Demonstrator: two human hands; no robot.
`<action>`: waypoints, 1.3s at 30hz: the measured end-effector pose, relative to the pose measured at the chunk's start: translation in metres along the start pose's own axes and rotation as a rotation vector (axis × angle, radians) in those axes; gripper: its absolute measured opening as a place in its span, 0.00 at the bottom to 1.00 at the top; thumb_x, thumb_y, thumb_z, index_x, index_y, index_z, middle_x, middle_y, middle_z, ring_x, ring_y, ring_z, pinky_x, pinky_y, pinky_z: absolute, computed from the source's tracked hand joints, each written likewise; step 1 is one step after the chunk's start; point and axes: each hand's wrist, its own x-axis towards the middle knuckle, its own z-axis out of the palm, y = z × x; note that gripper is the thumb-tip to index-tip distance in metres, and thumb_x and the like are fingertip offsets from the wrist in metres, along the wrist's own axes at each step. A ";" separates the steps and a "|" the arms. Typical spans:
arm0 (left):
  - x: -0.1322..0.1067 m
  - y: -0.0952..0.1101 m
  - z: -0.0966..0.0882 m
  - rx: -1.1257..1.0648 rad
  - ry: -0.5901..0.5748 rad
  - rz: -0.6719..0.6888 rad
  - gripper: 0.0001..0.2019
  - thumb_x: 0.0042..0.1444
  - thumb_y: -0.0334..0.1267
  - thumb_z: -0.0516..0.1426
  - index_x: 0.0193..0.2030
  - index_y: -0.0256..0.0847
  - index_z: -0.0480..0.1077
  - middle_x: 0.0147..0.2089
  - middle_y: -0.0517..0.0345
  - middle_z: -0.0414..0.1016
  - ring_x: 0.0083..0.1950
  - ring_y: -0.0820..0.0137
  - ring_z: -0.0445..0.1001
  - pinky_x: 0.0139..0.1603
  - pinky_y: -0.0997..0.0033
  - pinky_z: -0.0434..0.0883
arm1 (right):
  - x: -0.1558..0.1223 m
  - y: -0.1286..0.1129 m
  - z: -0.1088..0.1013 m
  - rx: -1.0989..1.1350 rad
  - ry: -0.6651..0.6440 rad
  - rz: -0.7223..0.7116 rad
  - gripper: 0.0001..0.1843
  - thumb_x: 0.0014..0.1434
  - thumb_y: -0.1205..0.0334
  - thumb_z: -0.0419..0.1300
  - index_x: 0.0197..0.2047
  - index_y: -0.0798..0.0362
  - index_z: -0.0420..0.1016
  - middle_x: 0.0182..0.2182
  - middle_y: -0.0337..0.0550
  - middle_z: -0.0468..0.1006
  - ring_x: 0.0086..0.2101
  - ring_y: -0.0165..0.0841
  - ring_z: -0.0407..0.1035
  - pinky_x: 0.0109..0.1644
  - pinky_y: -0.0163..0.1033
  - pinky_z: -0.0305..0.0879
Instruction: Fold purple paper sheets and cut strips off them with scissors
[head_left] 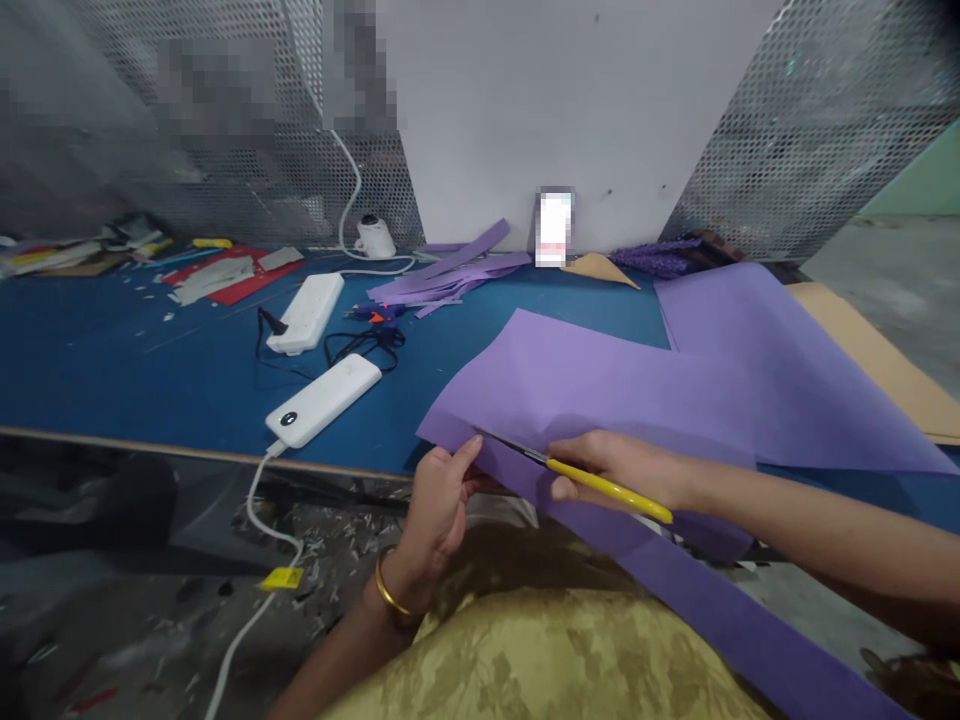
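A large purple paper sheet (600, 385) lies over the near edge of the blue table (150, 360) and hangs down past my lap. My left hand (439, 500) pinches the sheet's near left corner between thumb and fingers. My right hand (622, 465) is closed on yellow-handled scissors (592, 480), whose blades point left into the paper close to my left thumb. A long purple strip (712, 610) runs down to the right below the scissors.
A white power bank (322, 400) with a cable sits near the table edge, with a white power strip (306, 312) and a glue gun (379, 317) behind it. Cut purple strips (450, 272) lie by the back wall. A second purple sheet (757, 330) and brown cardboard (877, 360) lie at the right.
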 end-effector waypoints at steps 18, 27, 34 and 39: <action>0.001 -0.001 -0.001 0.006 -0.027 -0.006 0.22 0.40 0.46 0.72 0.40 0.34 0.79 0.33 0.51 0.83 0.32 0.63 0.79 0.28 0.69 0.74 | 0.015 -0.005 0.001 0.045 -0.012 -0.005 0.25 0.67 0.38 0.50 0.35 0.52 0.69 0.26 0.35 0.68 0.26 0.28 0.60 0.30 0.35 0.52; 0.002 0.004 -0.005 -0.032 -0.004 0.007 0.22 0.42 0.47 0.71 0.41 0.36 0.76 0.35 0.53 0.83 0.30 0.67 0.79 0.28 0.71 0.75 | 0.014 -0.002 0.001 0.051 0.003 -0.040 0.31 0.65 0.31 0.48 0.33 0.53 0.66 0.25 0.35 0.64 0.27 0.28 0.57 0.30 0.35 0.50; 0.006 0.009 -0.008 -0.062 0.052 0.049 0.23 0.39 0.46 0.73 0.40 0.35 0.76 0.37 0.52 0.83 0.34 0.66 0.80 0.32 0.70 0.76 | 0.013 -0.002 0.002 0.041 0.001 -0.025 0.28 0.65 0.34 0.50 0.33 0.52 0.65 0.25 0.34 0.64 0.25 0.27 0.57 0.28 0.35 0.49; 0.005 0.006 -0.009 -0.042 0.018 0.033 0.21 0.39 0.44 0.72 0.38 0.34 0.78 0.33 0.52 0.83 0.31 0.68 0.79 0.30 0.73 0.75 | 0.018 -0.007 0.001 0.046 -0.009 -0.017 0.24 0.67 0.39 0.51 0.36 0.52 0.68 0.27 0.35 0.68 0.27 0.28 0.59 0.30 0.35 0.53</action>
